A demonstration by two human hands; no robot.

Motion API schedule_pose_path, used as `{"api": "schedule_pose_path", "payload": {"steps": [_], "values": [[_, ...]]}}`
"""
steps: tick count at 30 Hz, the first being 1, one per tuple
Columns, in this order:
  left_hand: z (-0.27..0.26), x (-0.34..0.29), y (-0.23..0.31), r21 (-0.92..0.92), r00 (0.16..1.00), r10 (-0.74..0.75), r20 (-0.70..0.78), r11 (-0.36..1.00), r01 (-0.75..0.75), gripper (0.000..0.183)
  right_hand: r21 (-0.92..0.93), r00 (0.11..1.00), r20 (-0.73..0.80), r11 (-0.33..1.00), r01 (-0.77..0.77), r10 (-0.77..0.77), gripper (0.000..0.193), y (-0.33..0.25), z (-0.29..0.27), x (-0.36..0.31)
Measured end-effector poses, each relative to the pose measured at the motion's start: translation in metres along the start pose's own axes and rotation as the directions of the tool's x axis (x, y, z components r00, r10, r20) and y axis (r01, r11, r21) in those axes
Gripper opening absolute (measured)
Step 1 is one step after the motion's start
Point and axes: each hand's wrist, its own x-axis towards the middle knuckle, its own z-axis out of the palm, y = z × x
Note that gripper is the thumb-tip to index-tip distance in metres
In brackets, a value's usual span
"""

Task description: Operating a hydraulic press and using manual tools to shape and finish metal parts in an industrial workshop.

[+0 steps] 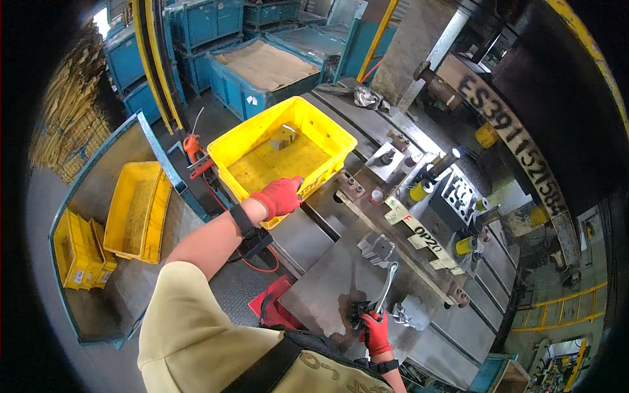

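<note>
Blue crates (229, 86) stand beyond the grey metal bench (321, 288). On it, the right hand (375, 334) has its grip closed around a silver tool (388, 288), whose long axis points away from the person, its far end near some metal parts (376, 249). Left of that, the left hand (278, 196) lies at the yellow bin's (230, 171) near corner; whether its grip clasps the rim I cannot tell. One metal block (284, 136) sits inside; the cart (71, 190) at left carries more yellow bins (134, 209).
</note>
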Motion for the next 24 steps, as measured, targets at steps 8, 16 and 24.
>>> {"api": "schedule_pose_path", "payload": {"steps": [8, 16, 24], "values": [[-0.014, 0.036, -0.016, -0.501, 0.95, -0.182, 0.252, 0.816, 0.289, 0.038, 0.009, 0.996, 0.02, 0.996, 0.085, -0.085, 0.019, 0.002, 0.005, 0.002], [-0.023, 0.095, -0.069, 0.32, 0.906, -0.39, -0.162, 0.848, 0.422, 0.026, 0.068, 0.986, -0.001, 0.984, 0.167, -0.167, 0.022, 0.018, -0.003, 0.007], [-0.017, 0.104, -0.082, 0.421, 0.875, -0.404, -0.268, 0.767, 0.484, 0.018, 0.006, 0.993, -0.081, 0.996, 0.086, -0.085, 0.021, 0.025, 0.0, -0.003]]}}
